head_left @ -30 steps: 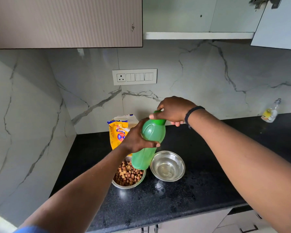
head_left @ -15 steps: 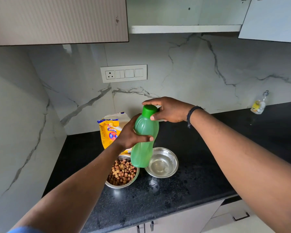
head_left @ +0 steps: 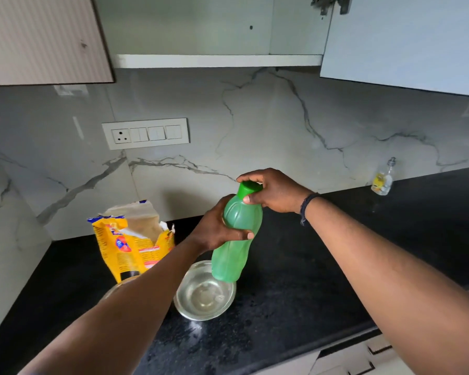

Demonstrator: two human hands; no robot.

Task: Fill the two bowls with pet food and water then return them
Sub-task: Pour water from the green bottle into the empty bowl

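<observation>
Since a second ago our green translucent plastic bottle [head_left: 236,239] has tipped nearer upright; our right hand [head_left: 274,190] fingers curl round its green screw cap [head_left: 248,188], left hand [head_left: 217,230] wraps its middle. Below: water-filled steel bowl [head_left: 204,292] on black granite counter [head_left: 295,293]; second bowl's rim [head_left: 114,289] under our left forearm; yellow pet-food bag [head_left: 132,244] behind

Head-height view, down onto countertop [head_left: 295,280]
</observation>
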